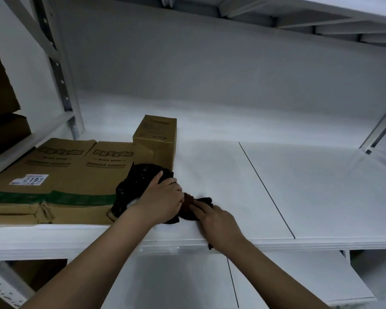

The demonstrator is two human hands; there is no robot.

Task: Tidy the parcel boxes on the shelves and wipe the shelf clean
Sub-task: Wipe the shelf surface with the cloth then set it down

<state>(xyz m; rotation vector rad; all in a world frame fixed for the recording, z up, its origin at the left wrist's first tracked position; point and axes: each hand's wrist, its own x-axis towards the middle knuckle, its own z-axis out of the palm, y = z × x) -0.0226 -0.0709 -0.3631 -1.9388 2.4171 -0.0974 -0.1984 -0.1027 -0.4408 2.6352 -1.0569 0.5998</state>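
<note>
On the white shelf (276, 186), two flat cardboard boxes (60, 175) lie at the left, with a small upright box (158, 139) behind their right end. A black plastic parcel bag (136, 181) sits against those boxes. My left hand (161, 197) rests on the bag, its thumb hooked over the top. My right hand (212, 221) presses a dark brown cloth (192, 204) flat on the shelf near the front edge, just right of the bag. Part of the cloth is hidden under both hands.
Grey shelf uprights (62, 85) stand at the left, and another upright (379, 130) at the right. A lower white shelf (288, 282) sits beneath. Dark cardboard boxes (0, 121) fill the neighbouring bay at far left. A seam (265, 188) divides the shelf boards.
</note>
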